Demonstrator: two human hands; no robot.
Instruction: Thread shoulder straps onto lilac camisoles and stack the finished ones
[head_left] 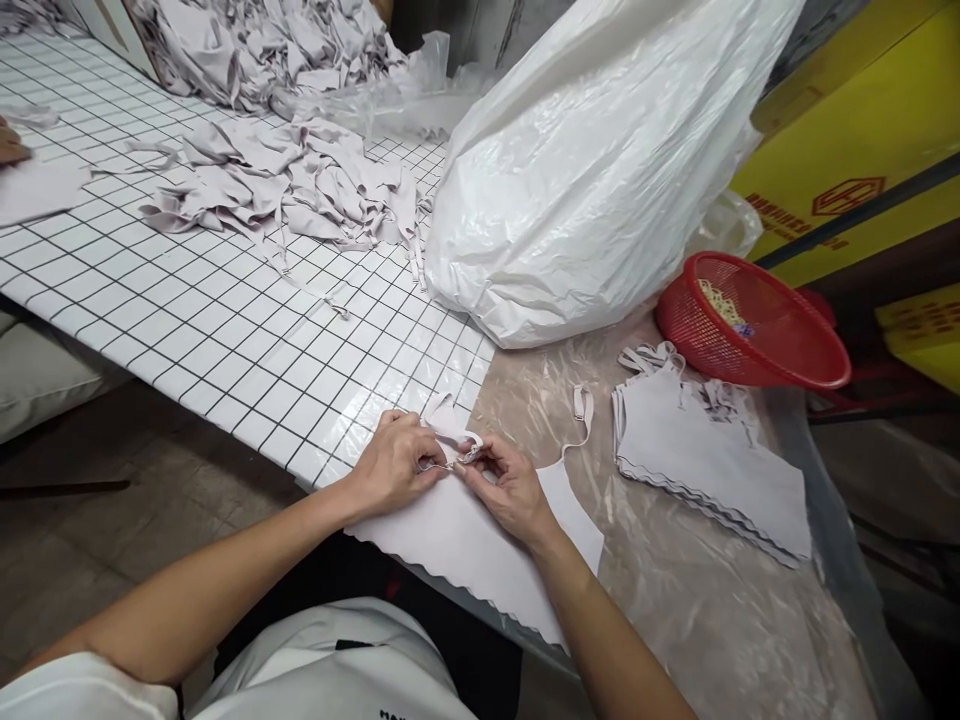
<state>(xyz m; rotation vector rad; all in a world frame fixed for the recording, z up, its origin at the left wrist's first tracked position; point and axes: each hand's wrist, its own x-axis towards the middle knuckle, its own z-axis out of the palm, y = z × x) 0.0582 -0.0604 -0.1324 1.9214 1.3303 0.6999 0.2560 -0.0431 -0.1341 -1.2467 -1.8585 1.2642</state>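
– White shirt (322, 665) right up close, bare forearms stretching away from it, and straight on to the hands!

– Left hand (397, 462) pinching a pale strap (444, 418) between thumb and bent fingers! Right hand (510, 488) pinching just beside it, fingertips nearly meeting. Pale fabric piece (469, 560) directly below, flat on the table, wavy border along the near edge

– Any danger?

– Plenty! Could twist the strap with one careless roll of a fingertip, or lose it altogether through a loosened pinch. Could also drag the fabric off the edge with a backward pull

– And out to the right, a second strap (586, 405) curling up, free of both hands. Liable to snag on the right wrist in a hasty sweep!

– Further on, a stack of similar pieces (712, 465) on clear plastic sheeting (675, 610), just beside the red basket (772, 310). Could skid on such a slick surface if knocked

– Big white bag (585, 180) bulging behind! Could slump forward if bumped

– Away left, a loose heap of pale fabric (277, 185) on the gridded cover (150, 300), straps trailing: likely to tangle when tugged. And at the far edge, another person's hand (10, 147), mostly out of view
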